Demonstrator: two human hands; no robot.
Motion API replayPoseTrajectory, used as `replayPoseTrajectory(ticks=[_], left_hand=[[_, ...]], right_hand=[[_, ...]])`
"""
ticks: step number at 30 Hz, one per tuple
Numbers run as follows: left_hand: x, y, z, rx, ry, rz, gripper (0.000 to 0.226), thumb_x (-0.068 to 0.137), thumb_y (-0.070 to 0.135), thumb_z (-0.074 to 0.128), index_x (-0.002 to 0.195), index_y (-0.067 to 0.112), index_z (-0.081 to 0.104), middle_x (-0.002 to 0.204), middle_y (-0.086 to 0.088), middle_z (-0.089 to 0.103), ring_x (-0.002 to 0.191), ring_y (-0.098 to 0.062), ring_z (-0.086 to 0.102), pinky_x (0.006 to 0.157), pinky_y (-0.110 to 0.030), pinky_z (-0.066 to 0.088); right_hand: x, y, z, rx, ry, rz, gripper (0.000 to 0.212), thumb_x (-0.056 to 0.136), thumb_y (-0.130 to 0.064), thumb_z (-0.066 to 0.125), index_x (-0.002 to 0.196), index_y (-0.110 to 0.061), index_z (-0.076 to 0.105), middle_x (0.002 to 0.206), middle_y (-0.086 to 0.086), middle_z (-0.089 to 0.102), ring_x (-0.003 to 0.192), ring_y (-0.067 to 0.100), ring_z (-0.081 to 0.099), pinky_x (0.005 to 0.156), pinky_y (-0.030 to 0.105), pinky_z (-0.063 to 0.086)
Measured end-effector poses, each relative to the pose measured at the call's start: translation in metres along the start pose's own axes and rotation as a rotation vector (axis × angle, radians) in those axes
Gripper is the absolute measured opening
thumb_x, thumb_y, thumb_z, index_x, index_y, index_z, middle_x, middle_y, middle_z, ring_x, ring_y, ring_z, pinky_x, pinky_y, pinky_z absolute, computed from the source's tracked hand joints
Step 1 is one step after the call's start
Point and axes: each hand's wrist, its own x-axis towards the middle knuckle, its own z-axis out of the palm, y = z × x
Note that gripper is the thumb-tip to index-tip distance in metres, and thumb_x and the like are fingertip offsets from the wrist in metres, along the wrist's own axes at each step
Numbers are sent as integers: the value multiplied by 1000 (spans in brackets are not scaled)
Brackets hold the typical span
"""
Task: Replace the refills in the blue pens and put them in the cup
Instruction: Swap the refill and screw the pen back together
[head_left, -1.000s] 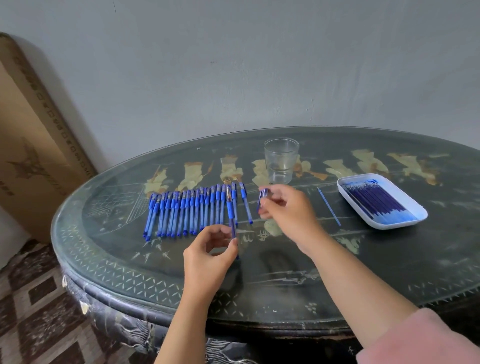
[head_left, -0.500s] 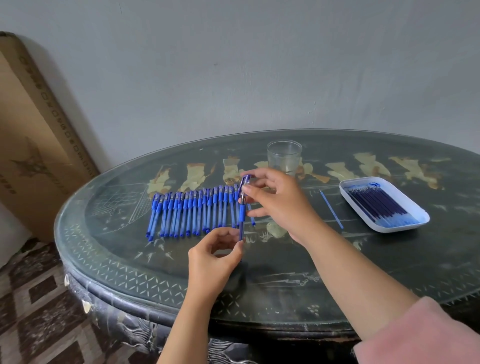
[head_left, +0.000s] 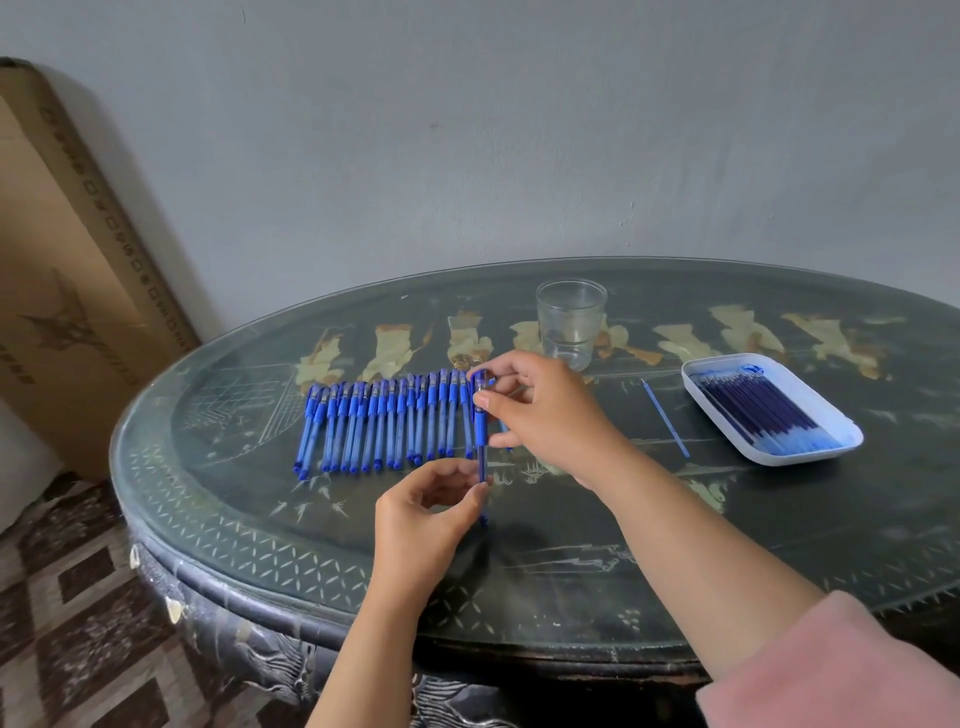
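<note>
I hold one blue pen (head_left: 481, 439) upright between both hands above the table. My left hand (head_left: 423, 525) pinches its lower end between thumb and fingers. My right hand (head_left: 545, 415) pinches the capped top end. A row of several blue pens (head_left: 384, 423) lies side by side on the glass, just left of the held pen. The clear empty cup (head_left: 570, 322) stands behind my right hand. A white tray (head_left: 844, 439) at the right holds several blue refills (head_left: 763, 410). One loose refill (head_left: 666, 418) lies on the glass between my right hand and the tray.
The round dark table (head_left: 571, 571) has a glass top with painted patterns, and its front edge runs below my forearms. A tall cardboard box (head_left: 67, 270) leans against the wall at the left. Patterned floor tiles (head_left: 67, 623) show at lower left.
My right hand has brought the cap end onto the top of the pen that my left hand holds. The pen now stands more upright, and both hands shifted slightly left.
</note>
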Motion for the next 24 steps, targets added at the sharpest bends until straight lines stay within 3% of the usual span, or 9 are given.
replayPoseTrajectory(ticks=[9,20,24], left_hand=[[0,-2,-1,-14,9,-17,18,76,2,78,89,14,75,85,-3,75,83,-21,72,82,-52,57],[-3,3,1,27,7,-9,19,75,4,79,88,18,76,84,0,75,78,-18,71,79,-47,59],[-3,4,0,69,-12,23,18,76,7,79,90,18,75,84,4,75,77,-13,70,76,-34,59]], right_hand=[[4,1,5,-29,25,14,20,91,-9,64,111,-12,64,97,6,63,91,18,69,66,38,62],[3,5,2,-68,10,17,19,92,-9,62,111,-10,60,95,6,62,89,19,69,67,37,62],[2,6,0,-33,-7,29,16,94,-10,60,110,-11,60,98,8,62,92,17,68,69,34,62]])
